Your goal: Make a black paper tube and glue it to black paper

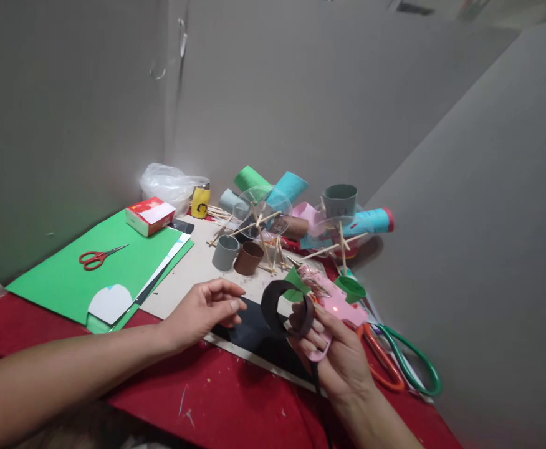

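My right hand (331,352) is wrapped round a black paper ring (273,308), which it holds upright over the dark sheet (254,327). A pink glue gun (336,302) with a lit orange spot lies just behind the ring, its handle reaching down beside the fingers; whether the hand also grips it is hard to tell. To the left of the ring, my left hand (212,308) hovers with its fingers slightly curled and apart, holding nothing. A grey ring (225,254) and a brown ring (249,259) stand on the board behind.
Green sheets (67,274) bear small red scissors (94,259), a white disc (110,304) and a red box (150,215). Stick frames, paper tubes and a yellow jar (201,201) stand at the back. Large green-handled scissors (434,374) lie at the right edge.
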The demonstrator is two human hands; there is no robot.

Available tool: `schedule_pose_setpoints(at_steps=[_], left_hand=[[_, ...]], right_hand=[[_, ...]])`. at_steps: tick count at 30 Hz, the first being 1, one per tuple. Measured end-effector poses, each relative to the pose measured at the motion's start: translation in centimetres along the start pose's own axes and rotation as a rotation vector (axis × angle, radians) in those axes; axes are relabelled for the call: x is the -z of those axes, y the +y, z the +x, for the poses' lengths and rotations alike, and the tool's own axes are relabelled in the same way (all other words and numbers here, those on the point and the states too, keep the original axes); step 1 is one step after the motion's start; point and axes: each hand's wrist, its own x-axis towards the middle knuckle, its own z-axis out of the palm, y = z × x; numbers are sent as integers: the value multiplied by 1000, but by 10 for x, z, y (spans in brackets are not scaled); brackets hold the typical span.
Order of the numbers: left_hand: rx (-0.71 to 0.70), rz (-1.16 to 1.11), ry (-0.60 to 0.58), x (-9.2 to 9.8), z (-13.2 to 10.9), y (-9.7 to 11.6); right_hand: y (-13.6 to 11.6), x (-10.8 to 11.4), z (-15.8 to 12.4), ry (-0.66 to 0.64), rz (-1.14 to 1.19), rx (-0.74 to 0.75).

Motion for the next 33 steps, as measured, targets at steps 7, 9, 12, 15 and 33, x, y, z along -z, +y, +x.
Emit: schedule_pose_setpoints(at_steps=[7, 9, 12, 15, 33], left_hand=[[-403, 342, -9, -6, -21, 3], [-519, 428, -52, -6, -25, 3], [-604, 493, -119, -6, -27, 3], [-610, 491, -179, -7, -25, 2], [-285, 762, 142, 11, 17, 30]], right_hand=[[3, 0, 1, 31, 85, -69], [4, -1, 1, 13, 69, -83], [8, -4, -1, -25, 23, -89], [15, -8, -3, -54, -18, -104], [3, -16, -1, 66, -239, 122]])
